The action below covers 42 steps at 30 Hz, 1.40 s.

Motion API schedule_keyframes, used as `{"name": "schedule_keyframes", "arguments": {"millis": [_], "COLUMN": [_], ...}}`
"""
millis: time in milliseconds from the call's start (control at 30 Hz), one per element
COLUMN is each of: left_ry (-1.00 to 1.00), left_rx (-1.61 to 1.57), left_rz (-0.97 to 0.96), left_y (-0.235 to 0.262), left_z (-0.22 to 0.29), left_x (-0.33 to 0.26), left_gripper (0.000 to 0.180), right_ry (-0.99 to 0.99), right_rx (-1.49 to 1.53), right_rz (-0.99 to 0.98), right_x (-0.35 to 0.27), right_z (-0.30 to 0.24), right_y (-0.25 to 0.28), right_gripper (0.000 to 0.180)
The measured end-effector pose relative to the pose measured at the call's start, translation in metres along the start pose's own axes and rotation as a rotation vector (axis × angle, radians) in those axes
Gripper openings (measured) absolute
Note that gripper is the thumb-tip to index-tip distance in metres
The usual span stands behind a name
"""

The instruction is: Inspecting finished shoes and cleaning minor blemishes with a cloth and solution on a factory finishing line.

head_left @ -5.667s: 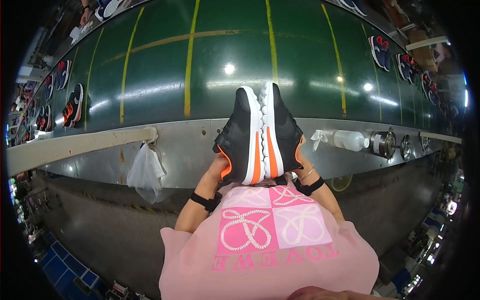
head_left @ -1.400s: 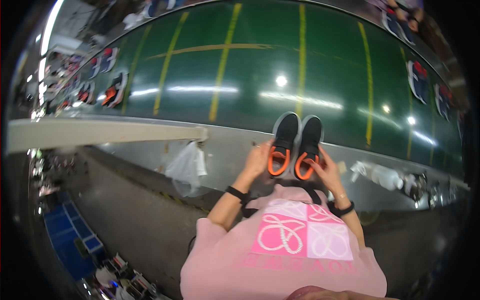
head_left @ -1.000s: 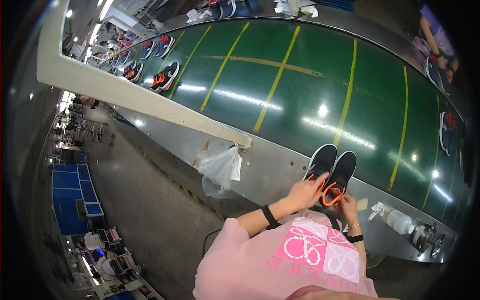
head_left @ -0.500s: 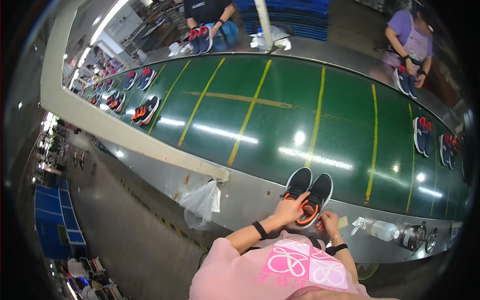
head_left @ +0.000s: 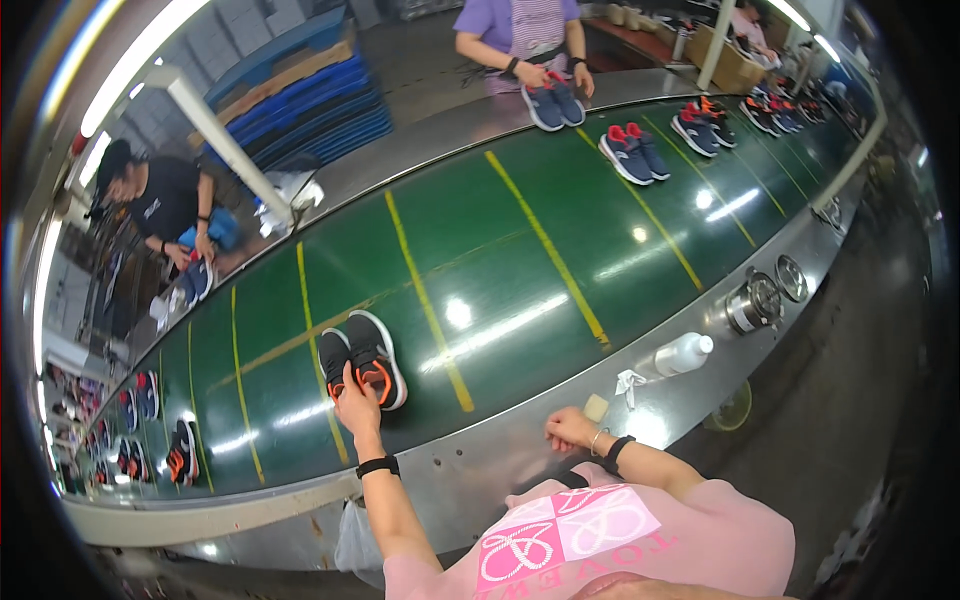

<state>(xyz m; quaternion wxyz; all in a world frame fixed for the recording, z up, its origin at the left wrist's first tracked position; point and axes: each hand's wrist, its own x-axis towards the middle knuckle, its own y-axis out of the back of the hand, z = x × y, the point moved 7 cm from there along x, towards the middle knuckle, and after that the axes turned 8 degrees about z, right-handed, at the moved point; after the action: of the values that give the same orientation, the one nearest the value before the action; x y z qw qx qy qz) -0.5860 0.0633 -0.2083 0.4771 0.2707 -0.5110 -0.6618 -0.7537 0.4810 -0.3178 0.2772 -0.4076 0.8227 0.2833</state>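
A pair of black sneakers (head_left: 372, 345) with orange linings and white soles is on the green conveyor belt (head_left: 500, 370), toes pointing away from me. My left hand (head_left: 358, 408) grips the pair at the heel openings, arm stretched forward. Back by the near metal edge, my right hand (head_left: 570, 430) has its fingers curled; whether anything is inside them is hidden. Just beyond it lies a small pale yellow block (head_left: 596, 407).
A white bottle (head_left: 683, 354), crumpled tissue (head_left: 628, 385) and metal canister (head_left: 752, 303) stand on the near ledge (head_left: 480, 450). Navy sneakers (head_left: 634, 155) ride the belt at far right, more pairs at left. Two people handle shoes across the belt.
The black sneakers have moved from the near edge onto the belt, further left, with my left hand on them. My right hand stays near the edge. The view has turned rightward.
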Motion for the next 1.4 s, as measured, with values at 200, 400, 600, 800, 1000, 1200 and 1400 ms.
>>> {"name": "schedule_keyframes", "arguments": {"millis": [200,400,600,800,1000,1200,1400], "left_ry": [0.230,-0.002,0.091,0.045,0.128,0.235,0.148], "left_rx": [0.022,-0.041,0.018,0.087,0.121,0.130,0.136], "left_rz": [-0.112,0.094,-0.228,-0.413,-0.551,-0.623,-0.670], "left_y": [-0.041,-0.051,-0.086,-0.100,-0.111,-0.111,-0.129], "left_z": [-0.008,0.011,0.025,0.037,0.027,0.027,0.030], "left_x": [-0.046,-0.136,-0.231,-0.250,-0.249,-0.249,-0.259], "left_gripper": [0.052,0.063,0.072,0.086,0.094,0.096,0.098], "right_ry": [-0.002,0.020,0.034,0.040,0.196,0.632,0.422], "right_rx": [0.014,0.002,-0.017,-0.071,0.037,-0.520,-0.967], "right_rz": [0.025,0.014,-0.031,-0.172,-0.283,0.716,1.258], "right_x": [-0.004,-0.005,-0.005,0.015,0.079,0.194,0.237], "right_z": [0.007,0.004,0.000,0.006,-0.106,-0.247,-0.290], "right_y": [0.007,0.006,0.005,0.009,0.055,0.207,0.327], "right_gripper": [0.023,0.024,0.025,0.023,0.020,0.043,0.081]}}
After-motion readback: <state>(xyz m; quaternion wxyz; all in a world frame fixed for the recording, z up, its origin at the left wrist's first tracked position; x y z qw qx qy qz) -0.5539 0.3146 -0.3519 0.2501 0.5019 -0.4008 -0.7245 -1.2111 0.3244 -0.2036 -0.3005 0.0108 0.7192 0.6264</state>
